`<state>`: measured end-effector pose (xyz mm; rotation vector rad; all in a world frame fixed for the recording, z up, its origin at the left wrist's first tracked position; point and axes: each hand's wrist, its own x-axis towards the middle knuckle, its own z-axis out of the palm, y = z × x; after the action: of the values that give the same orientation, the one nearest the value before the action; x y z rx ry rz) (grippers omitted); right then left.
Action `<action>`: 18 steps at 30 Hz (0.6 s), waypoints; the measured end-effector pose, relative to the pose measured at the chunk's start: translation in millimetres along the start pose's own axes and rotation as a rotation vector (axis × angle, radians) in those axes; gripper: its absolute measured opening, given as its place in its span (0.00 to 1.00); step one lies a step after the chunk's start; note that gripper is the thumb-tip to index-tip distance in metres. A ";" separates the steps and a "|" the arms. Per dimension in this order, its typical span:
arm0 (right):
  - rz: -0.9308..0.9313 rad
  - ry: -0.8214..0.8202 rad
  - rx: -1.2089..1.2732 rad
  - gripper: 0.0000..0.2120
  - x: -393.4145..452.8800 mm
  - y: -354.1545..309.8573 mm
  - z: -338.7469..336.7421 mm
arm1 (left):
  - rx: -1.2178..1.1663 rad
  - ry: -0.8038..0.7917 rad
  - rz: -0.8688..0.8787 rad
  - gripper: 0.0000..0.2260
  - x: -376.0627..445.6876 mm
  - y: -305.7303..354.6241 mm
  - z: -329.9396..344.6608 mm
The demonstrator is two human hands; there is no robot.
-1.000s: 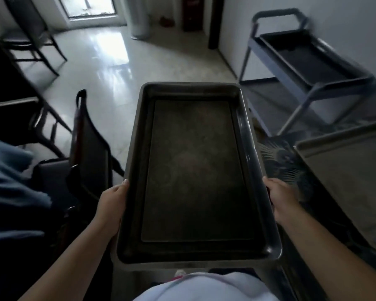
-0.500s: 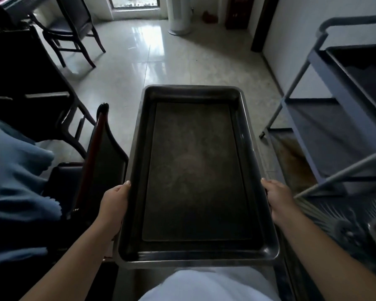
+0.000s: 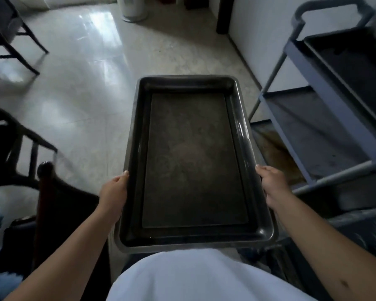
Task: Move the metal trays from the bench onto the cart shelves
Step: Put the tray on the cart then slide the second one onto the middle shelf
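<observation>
A dark metal tray (image 3: 193,161) is carried lengthwise in front of the body, level or nearly so, above the pale floor (image 3: 91,88) and clear of any worktop. It is gripped at its two long rims, toward the near end: the left hand (image 3: 114,192) is closed over the left rim and the right hand (image 3: 272,185) over the right rim, the fingers (image 3: 261,169) being curled round the edge with most of them hidden beneath. The tray is judged to be stiff and moderately heavy for its size, with a rolled rim that offers a firm hold; the smooth metal may be slippery, so a grip on both long sides is thought best, and a hold nearer the middle of each side would balance the far end better. Nothing is held in the tray; only a worn, stained base is seen. The cart (image 3: 326,98) stands to the right, beside the wall. On its upper shelf another dark tray (image 3: 360,68) is already lodged and appears empty. The lower shelf (image 3: 313,131) is seen bare and is judged the likely place for the carried tray, which is not yet over it.
</observation>
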<state>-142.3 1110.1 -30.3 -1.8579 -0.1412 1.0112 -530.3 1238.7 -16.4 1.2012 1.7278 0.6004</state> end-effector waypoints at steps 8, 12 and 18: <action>0.131 0.310 0.189 0.09 31.9 -4.8 51.1 | 0.314 -0.256 0.166 0.23 167.9 94.7 49.9; 0.178 0.433 0.305 0.12 36.6 3.6 49.7 | 0.425 -0.365 0.235 0.24 213.6 134.1 95.9; 0.240 0.578 0.414 0.11 53.1 16.4 18.5 | 0.485 -0.604 0.275 0.26 238.9 177.3 189.1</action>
<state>-126.0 1140.8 -77.4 -1.7240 0.6029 0.5624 -306.6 1507.5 -60.3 1.7587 1.2221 -0.0584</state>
